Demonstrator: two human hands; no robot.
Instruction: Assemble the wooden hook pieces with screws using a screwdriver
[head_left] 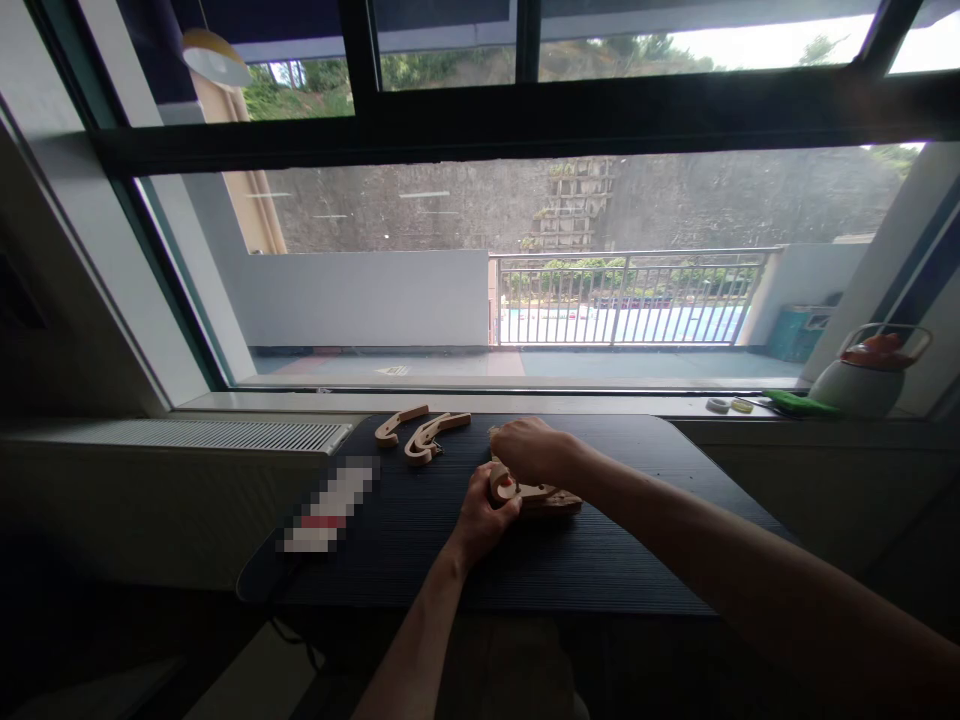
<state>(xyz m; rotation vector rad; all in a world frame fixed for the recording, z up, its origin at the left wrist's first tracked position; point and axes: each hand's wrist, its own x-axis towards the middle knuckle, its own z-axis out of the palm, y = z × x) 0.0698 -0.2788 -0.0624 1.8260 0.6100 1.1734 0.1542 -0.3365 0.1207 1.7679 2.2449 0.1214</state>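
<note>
My left hand (480, 512) is closed round the rounded end of a pale curved wooden piece (534, 492), which has holes and a small red spot. Beneath that piece lies a brown wooden block (555, 508), partly covered by my hands. My right hand (534, 452) is closed just above the curved piece, its fingers bent down at the far side. A small pale bit shows at its fingertips, but what it grips is hidden. To the left lie a single curved wooden piece (400, 425) and a similar pair of overlapping hooked wooden pieces (429, 440).
The dark ribbed table (630, 560) stands against a windowsill (255, 402). A blurred-out flat item (330, 510) lies at its left. Tape rolls (718, 405), a green object (801, 404) and a pale kettle-shaped pot (859, 385) are on the sill. A radiator (187, 436) is at left.
</note>
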